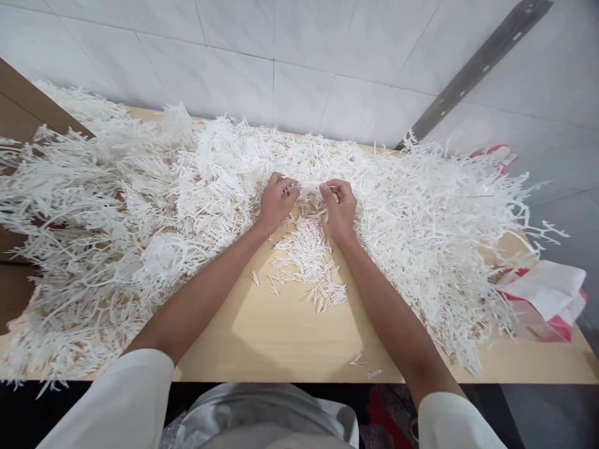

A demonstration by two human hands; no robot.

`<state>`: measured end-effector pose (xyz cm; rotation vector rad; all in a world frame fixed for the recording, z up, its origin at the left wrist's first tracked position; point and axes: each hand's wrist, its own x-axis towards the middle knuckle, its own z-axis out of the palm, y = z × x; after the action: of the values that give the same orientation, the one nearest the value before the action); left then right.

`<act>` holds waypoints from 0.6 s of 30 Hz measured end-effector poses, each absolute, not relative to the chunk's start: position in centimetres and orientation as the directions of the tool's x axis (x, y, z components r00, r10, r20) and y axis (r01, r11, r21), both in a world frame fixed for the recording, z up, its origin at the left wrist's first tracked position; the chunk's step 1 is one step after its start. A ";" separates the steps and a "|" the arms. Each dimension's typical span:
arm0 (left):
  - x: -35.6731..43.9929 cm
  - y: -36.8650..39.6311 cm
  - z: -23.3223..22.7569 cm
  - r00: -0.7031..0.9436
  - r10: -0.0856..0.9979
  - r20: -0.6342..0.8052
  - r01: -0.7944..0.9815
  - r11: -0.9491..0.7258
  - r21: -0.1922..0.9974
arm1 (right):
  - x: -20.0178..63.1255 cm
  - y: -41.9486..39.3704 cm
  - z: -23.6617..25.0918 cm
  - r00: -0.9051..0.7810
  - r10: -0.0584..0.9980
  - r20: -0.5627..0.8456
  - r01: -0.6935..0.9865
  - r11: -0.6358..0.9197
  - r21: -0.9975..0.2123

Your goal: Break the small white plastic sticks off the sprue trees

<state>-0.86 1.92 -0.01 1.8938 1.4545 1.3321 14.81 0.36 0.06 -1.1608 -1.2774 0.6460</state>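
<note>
My left hand [279, 198] and my right hand [339, 202] face each other over the middle of the table, fingers bent in a pinch. A thin white branching plastic piece [309, 187] spans the gap between them, hard to tell from the white heap behind. Below the hands lies a small pile of loose white plastic sticks [306, 255] on the bare wood. Tangled white branching pieces are heaped to the left [154, 206] and right [407, 231] of my arms.
The wooden table [253, 349] runs along a tiled wall [299, 68]. Brown cardboard [32, 106] stands at the far left. At the right edge sits a red and white plastic bag [545, 296]. A few sticks [359, 362] lie near the front edge. A metal strip [472, 75] leans against the wall.
</note>
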 end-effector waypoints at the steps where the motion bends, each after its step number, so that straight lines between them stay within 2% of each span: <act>1: -0.9 1.9 0.0 0.001 0.900 0.437 0.515 -0.375 0.771 | 14.8 0.4 0.0 0.236 0.893 0.384 0.227 0.334 -0.915; 5: -0.9 1.8 0.2 0.016 0.895 0.446 0.528 -0.386 0.756 | 14.6 0.4 0.2 0.142 0.901 0.410 0.315 0.352 -0.881; 10: -0.9 1.6 0.3 0.024 0.893 0.449 0.540 -0.389 0.746 | 14.1 0.0 0.7 -0.023 0.917 0.398 0.337 0.382 -0.861; 18: -0.8 1.4 0.4 0.012 0.889 0.458 0.554 -0.387 0.737 | 14.4 0.2 0.1 0.043 0.919 0.391 0.309 0.360 -0.880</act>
<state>-0.85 1.36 0.45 1.9466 1.4817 1.3246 14.39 0.22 0.12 -1.1628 -1.5016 0.6839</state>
